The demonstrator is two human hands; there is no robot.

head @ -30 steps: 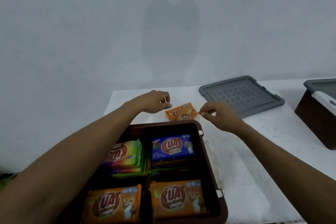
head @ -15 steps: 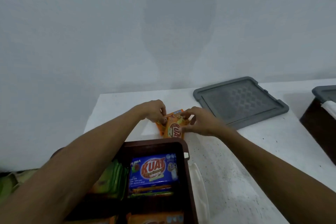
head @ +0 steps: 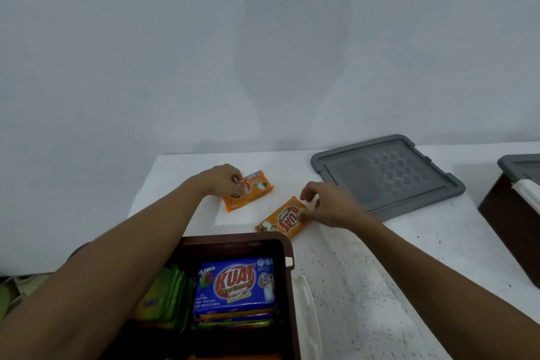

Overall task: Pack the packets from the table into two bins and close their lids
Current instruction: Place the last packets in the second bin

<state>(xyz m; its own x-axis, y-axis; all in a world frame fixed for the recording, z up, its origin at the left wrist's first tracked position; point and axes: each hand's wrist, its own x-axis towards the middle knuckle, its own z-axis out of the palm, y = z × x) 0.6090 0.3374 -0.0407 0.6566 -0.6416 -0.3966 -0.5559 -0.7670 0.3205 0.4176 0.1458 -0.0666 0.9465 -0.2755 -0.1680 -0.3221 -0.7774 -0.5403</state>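
My left hand (head: 225,181) is curled on the far orange packet (head: 257,188). That packet lies flat on the white table (head: 380,272). My right hand (head: 330,207) pinches 1 end of the near orange packet (head: 285,221). Its other end is just beside the back rim of the open brown bin (head: 287,286) in front of me. In the bin, a blue packet (head: 236,286) sits on top of a stack, with green packets (head: 169,292) to its left. A grey lid (head: 388,178) lies flat on the table past my right hand. A second brown bin (head: 508,213) stands at the right edge with its own grey top (head: 523,166) on.
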